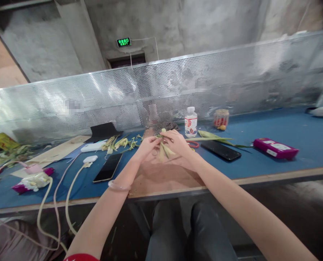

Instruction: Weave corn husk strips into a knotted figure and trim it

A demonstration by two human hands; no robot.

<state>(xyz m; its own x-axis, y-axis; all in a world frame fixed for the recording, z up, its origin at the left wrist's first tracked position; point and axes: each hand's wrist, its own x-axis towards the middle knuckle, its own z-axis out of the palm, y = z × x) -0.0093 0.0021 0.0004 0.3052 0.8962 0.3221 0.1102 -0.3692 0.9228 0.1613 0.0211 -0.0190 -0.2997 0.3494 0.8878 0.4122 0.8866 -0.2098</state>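
Observation:
My left hand point(150, 145) and my right hand point(175, 142) meet over a brown board point(167, 177) at the table's front edge. Between them is a bundle of pale green husk leaves point(165, 150), its pointed ends hanging down below my fingers. The fingertips of both hands are closed on its upper part, where a short pale stub sticks up. Part of the bundle is hidden by my fingers. Just behind my hands lies a heap of grey stringy material point(165, 126). Beside my right hand are red-handled scissors point(194, 144), partly covered.
On the blue table point(248, 163), a white bottle point(191, 123), a jar point(221, 118), a long green leaf point(213, 138), a black phone point(221, 150) and a purple packet point(275, 148) stand or lie rightward. Another phone point(108, 168), cables point(69, 188) and wilted plant pieces point(120, 143) are leftward.

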